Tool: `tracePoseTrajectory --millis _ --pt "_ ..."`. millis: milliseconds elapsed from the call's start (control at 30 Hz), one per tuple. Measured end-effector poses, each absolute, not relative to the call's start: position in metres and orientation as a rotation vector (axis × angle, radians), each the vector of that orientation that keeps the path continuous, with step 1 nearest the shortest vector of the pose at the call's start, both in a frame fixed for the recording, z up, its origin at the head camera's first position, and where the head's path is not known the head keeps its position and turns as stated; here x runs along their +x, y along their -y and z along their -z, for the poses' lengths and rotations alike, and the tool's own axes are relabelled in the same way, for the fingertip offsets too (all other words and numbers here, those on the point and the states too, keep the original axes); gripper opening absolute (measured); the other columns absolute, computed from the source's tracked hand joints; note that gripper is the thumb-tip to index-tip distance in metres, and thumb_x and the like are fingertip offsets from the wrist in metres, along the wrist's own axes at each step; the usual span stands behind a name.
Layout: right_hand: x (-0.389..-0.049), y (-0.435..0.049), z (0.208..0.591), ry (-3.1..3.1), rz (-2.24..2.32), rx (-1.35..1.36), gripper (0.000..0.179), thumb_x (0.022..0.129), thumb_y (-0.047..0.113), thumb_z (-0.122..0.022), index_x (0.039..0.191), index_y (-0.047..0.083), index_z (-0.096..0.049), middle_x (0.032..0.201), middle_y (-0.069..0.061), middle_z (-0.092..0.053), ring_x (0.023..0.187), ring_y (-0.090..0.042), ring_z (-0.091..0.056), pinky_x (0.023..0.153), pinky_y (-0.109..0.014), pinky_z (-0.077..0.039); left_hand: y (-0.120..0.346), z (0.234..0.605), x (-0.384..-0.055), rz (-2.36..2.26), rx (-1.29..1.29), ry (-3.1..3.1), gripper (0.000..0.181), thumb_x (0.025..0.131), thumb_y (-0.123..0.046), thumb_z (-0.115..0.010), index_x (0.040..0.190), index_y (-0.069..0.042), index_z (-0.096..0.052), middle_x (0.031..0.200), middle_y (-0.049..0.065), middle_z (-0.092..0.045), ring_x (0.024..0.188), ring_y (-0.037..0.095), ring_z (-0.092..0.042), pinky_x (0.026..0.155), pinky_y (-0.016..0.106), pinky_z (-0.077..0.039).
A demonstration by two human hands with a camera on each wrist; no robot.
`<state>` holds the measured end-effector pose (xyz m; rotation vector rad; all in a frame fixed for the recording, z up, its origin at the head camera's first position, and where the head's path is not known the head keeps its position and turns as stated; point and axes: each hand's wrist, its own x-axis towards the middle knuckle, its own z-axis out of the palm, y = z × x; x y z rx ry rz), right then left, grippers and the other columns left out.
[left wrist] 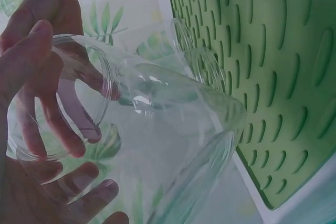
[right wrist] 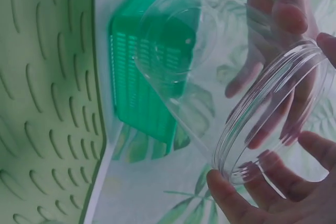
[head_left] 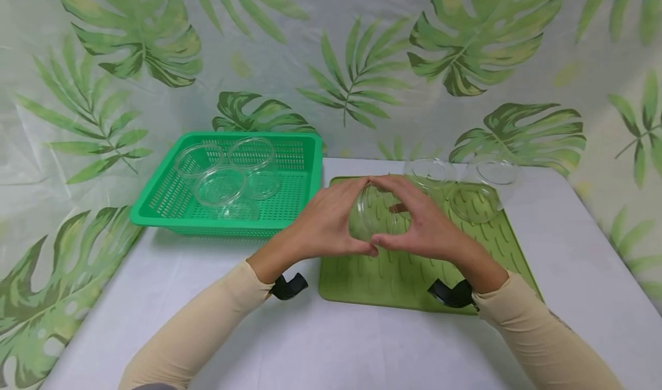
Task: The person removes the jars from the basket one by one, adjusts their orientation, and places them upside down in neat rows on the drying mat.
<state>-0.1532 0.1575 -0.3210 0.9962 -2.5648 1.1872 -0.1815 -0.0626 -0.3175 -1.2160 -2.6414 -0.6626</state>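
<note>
Between the two hands, over the green ridged mat (head_left: 377, 286), is a clear jar (head_left: 371, 215) with a threaded mouth. My left hand (head_left: 326, 220) grips the jar's left side, its fingers and thumb curved round the rim. On the other side, my right hand (head_left: 431, 220) curves round the same rim. The left wrist view shows the jar's transparent body (left wrist: 168, 103) tilted, with fingers of both hands by its mouth. In the right wrist view the threaded rim (right wrist: 262, 95) lies among the fingers. Exact contact points are hard to tell through the clear wall.
A green plastic basket (head_left: 150, 220) at the left holds several clear, round-rimmed containers (head_left: 219, 186). Toward the back right stand more clear containers, one on the mat (head_left: 474, 203) and others near the table's back edge (head_left: 538, 174). A leaf-patterned cloth (head_left: 351, 74) hangs behind.
</note>
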Motion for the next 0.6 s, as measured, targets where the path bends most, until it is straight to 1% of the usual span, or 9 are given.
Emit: tracePoseTrajectory --millis 233,367,467,600 --pt "-0.153 -0.156 0.32 2.537 -1.15 1.023 0.088 0.075 0.015 -0.086 0.15 0.014 -0.04 0.147 -0.01 -0.044 0.132 -0.026 -0.048 0.09 -0.041 -0.058 0.071 0.318 -0.179 0.627 -1.259 2.58 0.112 0.066 -0.063 -0.084 0.152 -0.012 -0.034 0.15 0.001 -0.048 0.141 0.018 -0.043 0.112 0.043 -0.043" --pt "-0.151 -0.158 0.32 2.505 -1.175 1.044 0.086 0.073 0.011 -0.086 0.148 0.011 -0.043 0.146 -0.011 -0.045 0.131 -0.026 -0.048 0.09 -0.039 -0.058 0.078 0.317 -0.178 0.652 -1.274 2.561 0.111 0.068 -0.061 -0.083 0.153 -0.011 -0.033 0.151 0.002 -0.048 0.141 0.019 -0.045 0.112 0.045 -0.043" --pt "-0.15 -0.16 0.318 2.476 -1.206 1.051 0.085 0.072 0.007 -0.085 0.146 0.008 -0.043 0.145 -0.012 -0.045 0.13 -0.022 -0.048 0.091 -0.036 -0.058 0.084 0.316 -0.176 0.678 -1.264 2.567 0.108 0.069 -0.06 -0.084 0.153 -0.013 -0.035 0.15 0.003 -0.048 0.139 0.021 -0.047 0.11 0.048 -0.043" --pt "-0.148 -0.164 0.316 2.441 -1.259 1.045 0.087 0.071 0.001 -0.085 0.146 0.006 -0.042 0.143 -0.015 -0.046 0.13 -0.014 -0.047 0.092 -0.03 -0.057 0.092 0.315 -0.174 0.718 -1.246 2.573 0.104 0.07 -0.058 -0.084 0.153 -0.016 -0.037 0.149 0.003 -0.048 0.137 0.022 -0.048 0.109 0.049 -0.043"
